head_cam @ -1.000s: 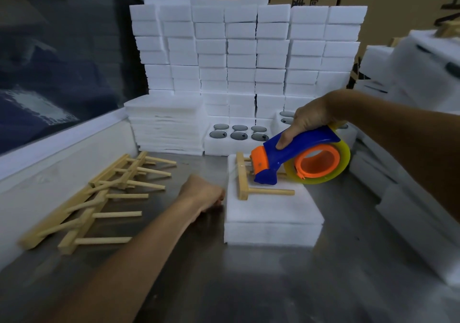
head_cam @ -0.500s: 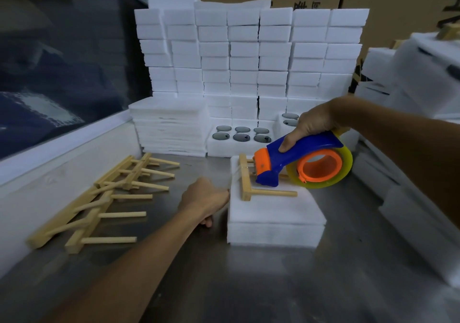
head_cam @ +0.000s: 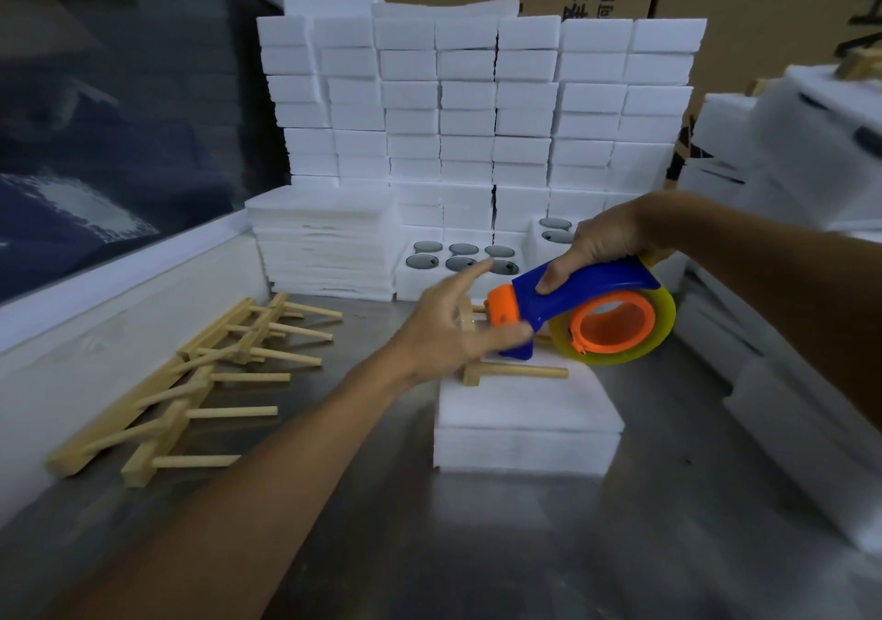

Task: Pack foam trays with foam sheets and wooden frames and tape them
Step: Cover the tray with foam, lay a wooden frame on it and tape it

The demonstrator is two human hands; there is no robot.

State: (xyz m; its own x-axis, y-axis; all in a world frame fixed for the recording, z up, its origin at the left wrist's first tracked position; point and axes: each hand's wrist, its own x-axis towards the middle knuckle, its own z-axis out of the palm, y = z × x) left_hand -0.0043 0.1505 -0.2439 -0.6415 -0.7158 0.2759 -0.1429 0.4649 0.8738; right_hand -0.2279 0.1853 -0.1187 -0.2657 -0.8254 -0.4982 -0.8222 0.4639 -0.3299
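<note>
Foam tray: the white foam tray sits on the gray surface, right under my fingers. A foam sheet covers its top.
Wooden frame: one wooden frame lies on top of the tray, just below my left fingers. My hand hides part of it.
Tape gun: the blue and orange tape gun is up in the air over the far end of the tray. Its yellowish tape roll sits on the right.
Right hand: my right hand grabs the blue handle from above, fingers curled tight round it.
Left hand: my left hand is spread loose and grabs nothing. One finger points up. The other fingers reach to the orange tip of the tape gun. I cannot tell if they touch it.
More frames: a pile of wooden frames lies well off to the left of my left hand.
Foam sheets: a stack of foam sheets stands past my fingers, at the back.
Hole trays: foam trays with round holes sit just behind my left fingers.
Foam wall: tall stacks of white foam blocks rise behind all that.
</note>
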